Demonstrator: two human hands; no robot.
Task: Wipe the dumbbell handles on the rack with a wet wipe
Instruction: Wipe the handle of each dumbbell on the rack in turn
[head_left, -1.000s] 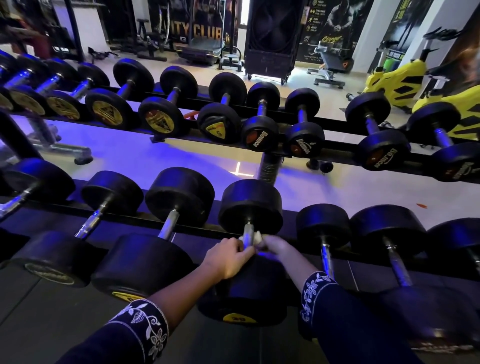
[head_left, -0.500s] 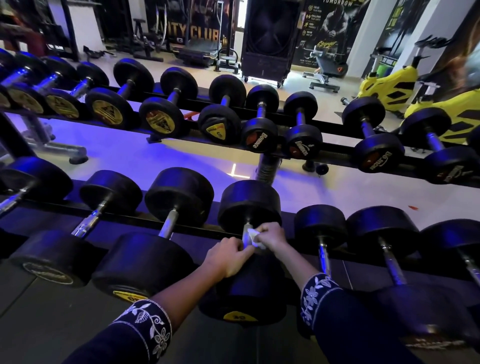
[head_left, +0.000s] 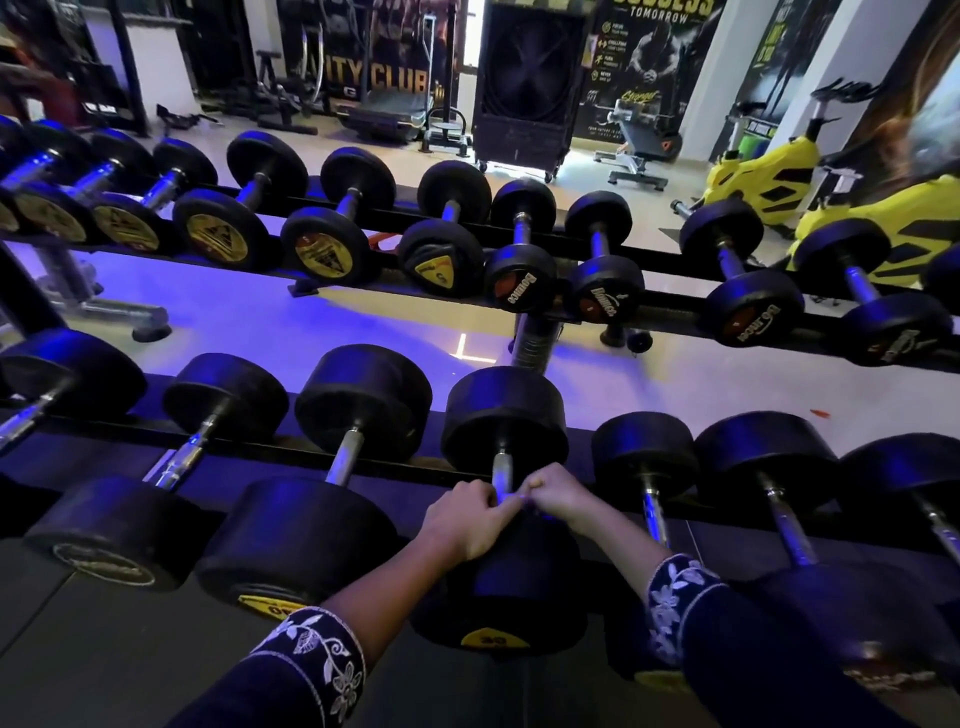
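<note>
A large black dumbbell lies on the lower rack (head_left: 291, 453), its far head (head_left: 506, 421) away from me and its near head (head_left: 498, 597) toward me. Its steel handle (head_left: 501, 470) shows only above my hands. My left hand (head_left: 465, 522) is closed on the handle from the left. From the right, my right hand (head_left: 563, 493) is fisted against the same handle, touching the left hand. The wet wipe is almost wholly hidden inside the right fist.
More black dumbbells flank it on the lower rack, the nearest at left (head_left: 343, 462) and right (head_left: 649, 499). An upper rack (head_left: 670, 299) of smaller dumbbells runs behind. Beyond are a pale floor, a black cooler (head_left: 527, 83) and yellow exercise bikes (head_left: 753, 182).
My right hand slid a little up the handle with the white wipe showing, then came back against my left hand, and the wipe is now covered. My left hand kept its grip.
</note>
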